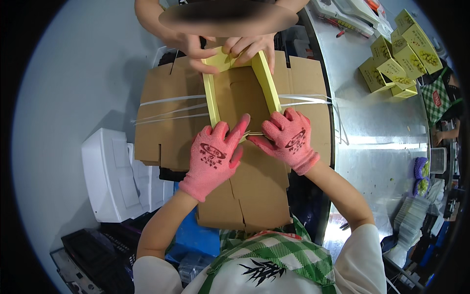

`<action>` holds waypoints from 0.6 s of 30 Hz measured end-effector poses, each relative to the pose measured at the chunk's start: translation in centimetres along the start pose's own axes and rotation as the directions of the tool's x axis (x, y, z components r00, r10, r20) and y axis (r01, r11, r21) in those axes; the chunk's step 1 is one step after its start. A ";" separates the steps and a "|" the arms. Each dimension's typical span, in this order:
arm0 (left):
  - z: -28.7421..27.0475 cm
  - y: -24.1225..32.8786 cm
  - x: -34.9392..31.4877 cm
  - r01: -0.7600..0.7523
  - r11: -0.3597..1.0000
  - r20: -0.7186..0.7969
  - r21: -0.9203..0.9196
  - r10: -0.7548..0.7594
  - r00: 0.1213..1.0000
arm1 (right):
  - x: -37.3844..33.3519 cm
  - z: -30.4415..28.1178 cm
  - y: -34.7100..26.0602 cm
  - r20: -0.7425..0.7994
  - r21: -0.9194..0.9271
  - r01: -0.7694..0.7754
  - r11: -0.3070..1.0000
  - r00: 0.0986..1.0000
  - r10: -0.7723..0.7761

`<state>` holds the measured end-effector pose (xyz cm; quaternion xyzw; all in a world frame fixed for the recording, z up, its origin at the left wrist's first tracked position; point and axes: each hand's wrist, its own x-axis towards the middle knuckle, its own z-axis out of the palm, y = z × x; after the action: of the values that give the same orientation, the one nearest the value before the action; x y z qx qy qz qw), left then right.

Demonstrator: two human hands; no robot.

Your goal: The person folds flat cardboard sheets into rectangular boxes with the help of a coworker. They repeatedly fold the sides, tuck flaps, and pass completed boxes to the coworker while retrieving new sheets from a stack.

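A shallow yellow carton (pixel 211 100) lies in front of me with its four walls raised. Brown cardboard shows within it; I cannot tell if that is its own floor or the sheets underneath. In a pink glove, my left hand (pixel 214 153) grips the near left corner, its index finger reaching inside along the near wall. My right hand (pixel 292 139), gloved alike, has its fingers curled over the near right corner, thumb pressed at the near edge. The near wall is mostly hidden by my gloves. Across from me, another person's bare hands (pixel 252 48) hold the far end.
Flat brown cardboard (pixel 309 81) with white straps lies under the carton. A metal table (pixel 360 117) stretches along the right, bearing stacked yellow boxes (pixel 403 59) and clear plastic tubs (pixel 410 215). White foam boxes (pixel 113 176) stand at left. Another person's checked apron (pixel 434 100) shows far right.
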<state>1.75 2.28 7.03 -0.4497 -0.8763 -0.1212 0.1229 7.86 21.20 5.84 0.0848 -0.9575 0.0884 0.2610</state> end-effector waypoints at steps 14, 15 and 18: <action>0.8 1.0 0.5 0.092 0.994 -0.104 0.055 -0.086 0.991 | -12.7 -2.7 0.6 0.294 0.262 0.425 0.867 0.820 -0.491; 0.7 0.8 0.6 0.108 0.993 -0.088 0.055 -0.103 0.991 | -12.3 -2.6 0.5 0.275 0.281 0.435 0.856 0.818 -0.506; 0.4 0.6 0.7 0.137 0.990 -0.063 0.013 -0.136 0.989 | -10.3 -2.7 0.9 0.129 0.286 0.417 0.863 0.875 -0.466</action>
<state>1.80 3.22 6.93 -0.3836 -0.9019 -0.1354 0.1454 17.75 23.83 2.71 0.3429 -0.9142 0.1371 0.1669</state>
